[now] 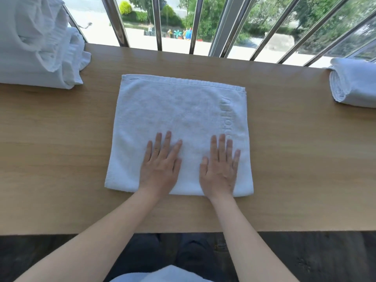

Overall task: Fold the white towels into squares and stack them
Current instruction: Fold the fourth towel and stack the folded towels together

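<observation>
A white towel [179,110], folded into a rough square, lies flat in the middle of the wooden table [61,139]. Embossed lettering runs along its right side. My left hand [160,165] lies flat on the towel's near left part, fingers straight and spread. My right hand [220,167] rests flat beside it on the near right part, fingers straight too. Both palms press down on the cloth. A loose heap of white towels [36,43] sits at the far left. A rolled or folded white towel [354,84] lies at the far right edge.
Metal window bars [156,23] stand right behind the table's far edge, with a street and trees outside. The table's near edge runs across the lower part of the view, above a dark floor [305,257]. Bare wood shows on both sides of the middle towel.
</observation>
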